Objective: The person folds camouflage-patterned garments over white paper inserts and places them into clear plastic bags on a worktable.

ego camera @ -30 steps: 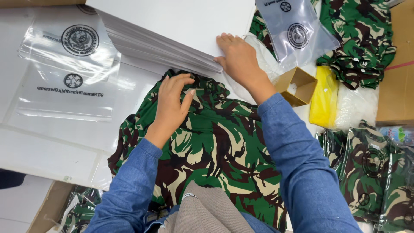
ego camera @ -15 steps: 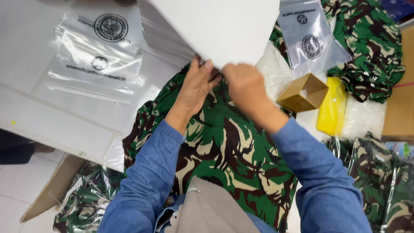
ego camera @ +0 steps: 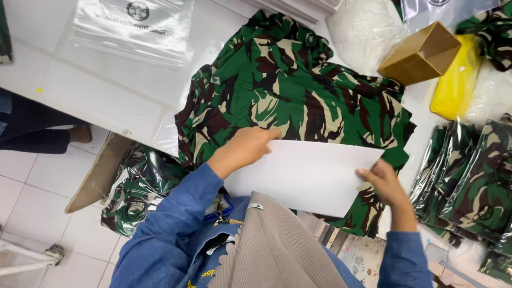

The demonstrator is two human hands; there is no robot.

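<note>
While both hands pinch the white card (ego camera: 304, 176) over the camouflage garment (ego camera: 288, 90) | left hand (ego camera: 242, 149), right hand (ego camera: 385, 184) clamped on its edges | card not yet laid down, folding undone

Long blue denim sleeves on both arms, bare left hand (ego camera: 242, 149) and right hand (ego camera: 385, 184), grey-beige ribbed knit cloth over the chest, blue denim shirt front beneath

Clear printed bag (ego camera: 133, 24) flat top-left; bagged camouflage packs (ego camera: 474, 186) stacked right; yellow packet (ego camera: 453, 85) beside open brown box (ego camera: 421, 53).
</note>
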